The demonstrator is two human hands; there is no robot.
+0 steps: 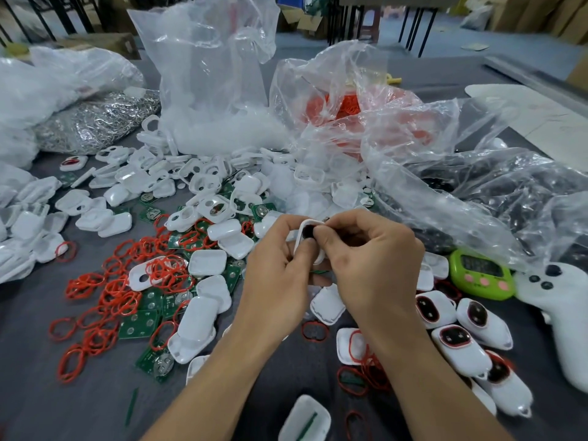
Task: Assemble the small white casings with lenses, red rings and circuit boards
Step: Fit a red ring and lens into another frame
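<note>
Table (38, 393): one, grey and matte.
Bags (206, 74): at least five, clear crinkled plastic, behind the piles.
Loose casings (105, 219): too many to count, glossy white rounded shells, left of and beyond your hands.
Finished casings (471, 342): at least four, dark windows rimmed red, beside your right forearm.
Left hand (276, 275): fingers curled around one held casing (318, 257).
Right hand (369, 265): pinching a round black lens (308, 231) at that casing's opening, between your hands.
Red rings (121, 288): dozens, thin loops, left of your left hand.
Circuit boards (140, 324): several, green squares among the rings.

rings (105, 300) left on table (31, 393) | assembled casings (461, 348) right | bags (216, 90) behind | timer (482, 275) far right
</note>
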